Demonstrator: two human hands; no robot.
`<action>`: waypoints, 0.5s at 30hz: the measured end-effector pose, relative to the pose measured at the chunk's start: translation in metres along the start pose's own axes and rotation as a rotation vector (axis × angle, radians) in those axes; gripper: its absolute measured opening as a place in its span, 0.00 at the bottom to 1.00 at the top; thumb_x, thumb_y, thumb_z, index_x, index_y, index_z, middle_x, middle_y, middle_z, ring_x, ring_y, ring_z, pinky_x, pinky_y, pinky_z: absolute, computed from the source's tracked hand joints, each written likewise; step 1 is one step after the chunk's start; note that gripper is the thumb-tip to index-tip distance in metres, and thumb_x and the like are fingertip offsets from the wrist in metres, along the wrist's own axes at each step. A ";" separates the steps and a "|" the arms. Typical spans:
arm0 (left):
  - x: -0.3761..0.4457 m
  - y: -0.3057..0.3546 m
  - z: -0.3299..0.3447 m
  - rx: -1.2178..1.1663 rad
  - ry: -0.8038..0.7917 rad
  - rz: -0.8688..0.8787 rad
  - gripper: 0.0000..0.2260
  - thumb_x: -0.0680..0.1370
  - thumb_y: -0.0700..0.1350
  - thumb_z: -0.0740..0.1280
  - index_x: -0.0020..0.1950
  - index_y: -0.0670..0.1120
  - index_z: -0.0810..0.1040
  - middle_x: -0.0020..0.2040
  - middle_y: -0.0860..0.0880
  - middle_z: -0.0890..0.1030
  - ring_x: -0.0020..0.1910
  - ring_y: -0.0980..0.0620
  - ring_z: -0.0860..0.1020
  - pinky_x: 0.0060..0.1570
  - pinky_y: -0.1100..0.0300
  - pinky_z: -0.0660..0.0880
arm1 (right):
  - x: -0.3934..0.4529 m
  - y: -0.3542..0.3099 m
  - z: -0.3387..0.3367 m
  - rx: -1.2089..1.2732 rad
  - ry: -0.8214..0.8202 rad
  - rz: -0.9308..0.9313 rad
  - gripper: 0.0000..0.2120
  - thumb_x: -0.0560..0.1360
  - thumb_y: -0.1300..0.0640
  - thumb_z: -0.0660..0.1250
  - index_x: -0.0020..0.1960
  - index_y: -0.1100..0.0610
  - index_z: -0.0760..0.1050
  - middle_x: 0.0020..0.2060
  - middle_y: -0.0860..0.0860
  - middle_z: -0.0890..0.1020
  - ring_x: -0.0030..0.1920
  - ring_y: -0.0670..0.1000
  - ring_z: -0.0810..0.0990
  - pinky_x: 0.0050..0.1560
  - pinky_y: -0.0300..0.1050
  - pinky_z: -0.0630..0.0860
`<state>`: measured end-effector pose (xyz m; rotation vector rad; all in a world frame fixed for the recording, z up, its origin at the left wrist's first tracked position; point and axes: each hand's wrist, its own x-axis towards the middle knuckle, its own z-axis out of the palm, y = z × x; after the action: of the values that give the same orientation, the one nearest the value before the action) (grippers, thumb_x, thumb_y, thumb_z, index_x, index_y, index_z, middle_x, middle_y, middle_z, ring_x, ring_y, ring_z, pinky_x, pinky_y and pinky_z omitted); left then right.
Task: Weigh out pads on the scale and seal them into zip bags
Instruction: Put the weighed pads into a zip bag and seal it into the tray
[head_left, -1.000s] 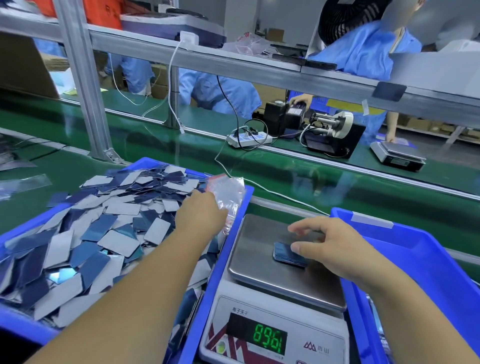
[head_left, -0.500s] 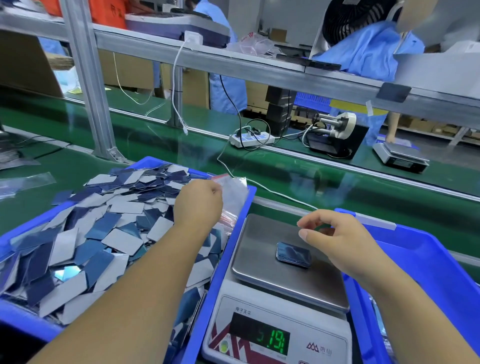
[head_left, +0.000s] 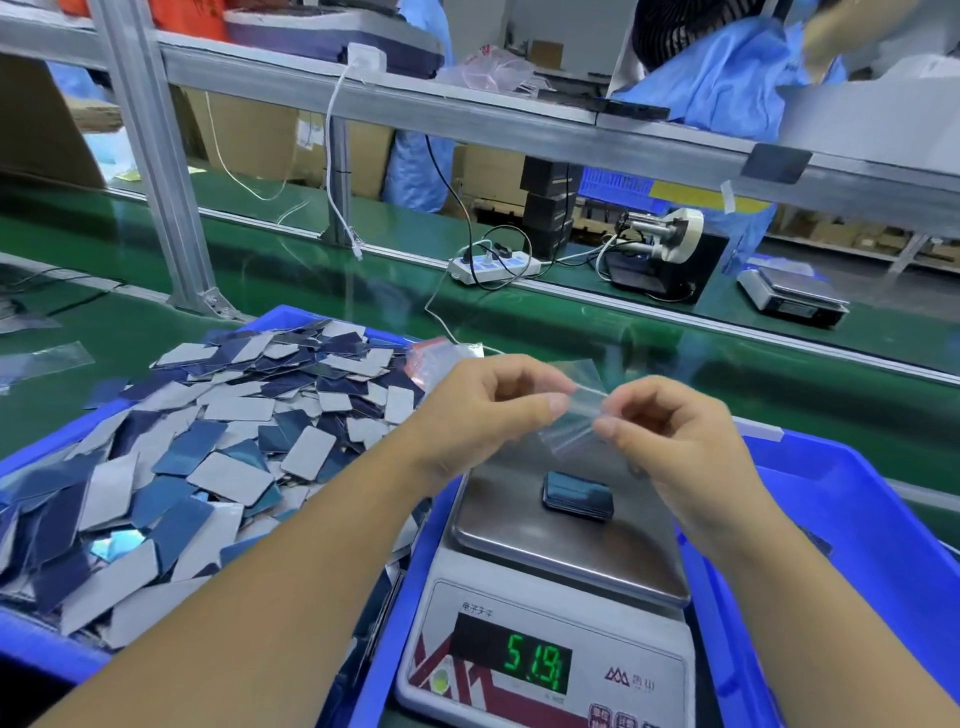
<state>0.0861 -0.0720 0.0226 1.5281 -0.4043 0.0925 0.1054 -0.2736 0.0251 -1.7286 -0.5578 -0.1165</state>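
Centre frame: left hand (head_left: 485, 402) & right hand (head_left: 670, 431) each pinch the small clear plastic zip bag (head_left: 571, 415) above the grey digital scale (head_left: 566, 545); neither grip is spread. Small dark-blue stack of pads (head_left: 577, 494) sits on the pan (display approx. 51.9). Risks: thin film slips from the pinch before the mouth opens; a dropped bag or wrist touching the pan would alter the reading.

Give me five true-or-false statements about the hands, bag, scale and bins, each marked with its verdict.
1. Both hands, left hand and right hand, pinch the clear zip bag. True.
2. The scale platform is bare. False: a small stack of pads lies on it.
3. The display glows green. True.
4. The left bin is red. False: it is blue.
5. The bag holds pads. False: it looks empty.
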 end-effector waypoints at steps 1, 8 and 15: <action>0.000 0.000 -0.001 -0.028 -0.034 -0.033 0.09 0.68 0.50 0.76 0.47 0.51 0.86 0.38 0.49 0.79 0.35 0.56 0.72 0.35 0.66 0.68 | 0.000 -0.001 0.000 0.047 0.005 0.005 0.04 0.67 0.60 0.72 0.39 0.51 0.81 0.29 0.46 0.78 0.28 0.44 0.71 0.29 0.34 0.67; -0.001 -0.008 0.008 0.182 -0.025 0.005 0.10 0.73 0.41 0.76 0.45 0.57 0.87 0.40 0.54 0.84 0.41 0.57 0.79 0.46 0.62 0.75 | -0.002 -0.003 0.003 0.165 -0.011 0.070 0.07 0.67 0.62 0.72 0.40 0.50 0.80 0.32 0.50 0.78 0.26 0.45 0.68 0.26 0.37 0.63; 0.000 -0.002 0.001 0.318 -0.014 -0.017 0.04 0.79 0.37 0.69 0.46 0.42 0.84 0.38 0.54 0.80 0.38 0.61 0.76 0.42 0.68 0.71 | -0.001 0.002 -0.006 -0.189 -0.041 0.085 0.03 0.71 0.52 0.74 0.42 0.49 0.81 0.30 0.43 0.78 0.29 0.42 0.71 0.30 0.32 0.67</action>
<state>0.0866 -0.0728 0.0206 1.8455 -0.4008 0.1380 0.1067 -0.2794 0.0244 -1.9394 -0.5153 -0.0759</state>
